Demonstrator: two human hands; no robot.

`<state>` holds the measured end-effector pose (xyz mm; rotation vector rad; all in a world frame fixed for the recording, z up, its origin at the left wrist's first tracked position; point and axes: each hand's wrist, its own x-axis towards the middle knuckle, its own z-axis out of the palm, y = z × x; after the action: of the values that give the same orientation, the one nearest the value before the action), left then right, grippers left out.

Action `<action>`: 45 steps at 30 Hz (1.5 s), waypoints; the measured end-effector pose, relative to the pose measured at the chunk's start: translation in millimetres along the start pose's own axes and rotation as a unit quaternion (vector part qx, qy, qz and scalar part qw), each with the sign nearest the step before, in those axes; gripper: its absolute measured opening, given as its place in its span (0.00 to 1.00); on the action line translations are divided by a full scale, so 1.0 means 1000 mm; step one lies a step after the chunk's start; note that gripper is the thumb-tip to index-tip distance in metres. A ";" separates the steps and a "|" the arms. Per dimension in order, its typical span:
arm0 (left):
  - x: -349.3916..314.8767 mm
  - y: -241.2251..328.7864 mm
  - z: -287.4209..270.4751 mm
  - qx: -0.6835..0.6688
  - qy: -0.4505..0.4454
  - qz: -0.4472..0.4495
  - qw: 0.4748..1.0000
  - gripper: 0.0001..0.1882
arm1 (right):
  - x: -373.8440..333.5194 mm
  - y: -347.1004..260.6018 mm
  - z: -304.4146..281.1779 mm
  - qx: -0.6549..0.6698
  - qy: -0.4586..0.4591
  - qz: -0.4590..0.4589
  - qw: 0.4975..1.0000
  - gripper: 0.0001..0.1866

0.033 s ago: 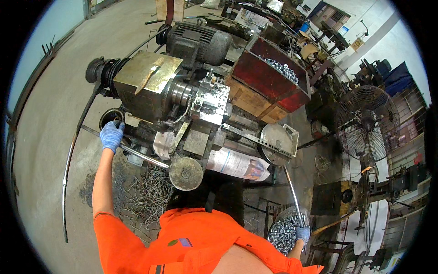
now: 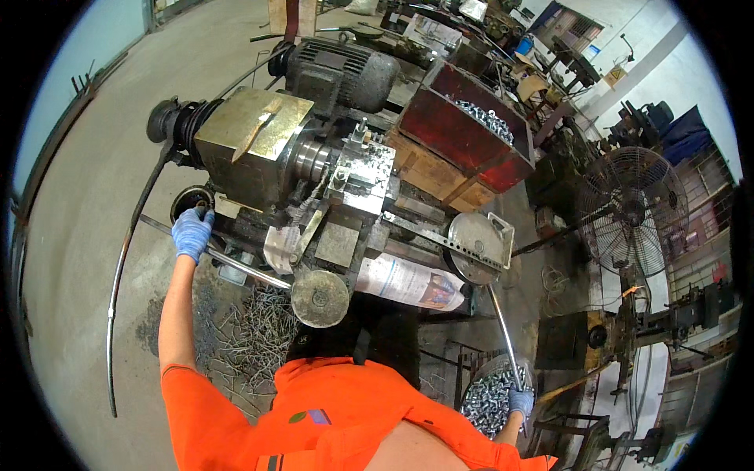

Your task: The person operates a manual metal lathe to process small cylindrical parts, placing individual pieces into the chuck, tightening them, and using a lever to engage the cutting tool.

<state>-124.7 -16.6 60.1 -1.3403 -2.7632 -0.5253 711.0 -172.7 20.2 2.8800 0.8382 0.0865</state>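
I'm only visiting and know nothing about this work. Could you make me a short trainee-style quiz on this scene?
1. Multiple choice: what is the left hand touching?
A) the fan
B) the dark handwheel
C) the motor

2. True or false: the right hand holds nothing.

3. Fill in the blank: the red bin stands on a ____ crate.

Key: 1. B. 2. False; it grips a metal rod. 3. Wooden.

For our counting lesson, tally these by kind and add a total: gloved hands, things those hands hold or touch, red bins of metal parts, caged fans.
Gloved hands: 2 (left hand, right hand)
Things held or touched: 2 (dark wheel, metal bar)
Red bin: 1
Caged fan: 1
Total: 6
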 end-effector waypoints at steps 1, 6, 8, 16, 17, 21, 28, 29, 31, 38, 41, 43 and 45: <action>-0.001 -0.001 -0.001 0.002 -0.007 -0.004 1.000 0.19 | -0.006 -0.005 -0.009 0.000 -0.003 -0.003 1.000 0.24; 0.001 0.000 0.001 0.001 -0.004 -0.004 1.000 0.20 | 0.004 0.006 0.003 0.001 -0.023 0.006 1.000 0.26; 0.001 0.000 0.001 -0.004 -0.001 -0.002 1.000 0.19 | 0.007 0.009 0.007 -0.005 -0.034 0.005 0.999 0.29; 0.001 0.001 0.004 -0.019 0.019 0.009 1.000 0.18 | 0.015 0.026 0.028 0.002 0.017 -0.021 1.000 0.26; 0.004 -0.001 0.009 -0.024 0.020 0.003 1.000 0.18 | 0.013 0.028 0.034 0.002 0.028 -0.022 0.999 0.25; 0.001 -0.004 0.001 -0.018 0.000 0.003 1.000 0.17 | 0.000 0.011 0.010 0.013 -0.007 -0.020 1.000 0.22; 0.002 -0.001 0.002 -0.029 0.000 -0.001 1.000 0.18 | 0.000 0.018 0.019 0.031 -0.010 -0.015 0.999 0.23; 0.002 -0.003 0.002 -0.025 0.001 0.000 1.000 0.18 | -0.002 0.014 0.017 0.028 -0.010 -0.015 0.999 0.24; 0.003 -0.004 0.004 -0.024 0.001 0.002 1.000 0.18 | -0.006 0.012 0.010 0.020 -0.015 -0.015 1.000 0.25; 0.001 0.006 0.000 -0.027 0.001 -0.008 1.000 0.18 | 0.001 0.026 0.025 0.024 -0.030 -0.010 0.999 0.27; 0.000 0.008 -0.003 -0.019 0.003 -0.010 1.000 0.18 | 0.005 0.029 0.032 0.027 -0.029 0.002 0.999 0.28; 0.000 0.005 -0.001 -0.014 0.009 -0.007 1.000 0.18 | 0.001 0.025 0.027 0.024 -0.030 -0.001 0.999 0.28; 0.001 0.000 0.003 -0.006 0.020 0.002 1.000 0.18 | -0.004 0.019 0.021 0.025 -0.031 0.006 0.999 0.28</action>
<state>-125.2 -14.7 57.4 -1.3221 -2.7295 -0.5628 719.6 -193.5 2.5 2.9187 0.8230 -0.0215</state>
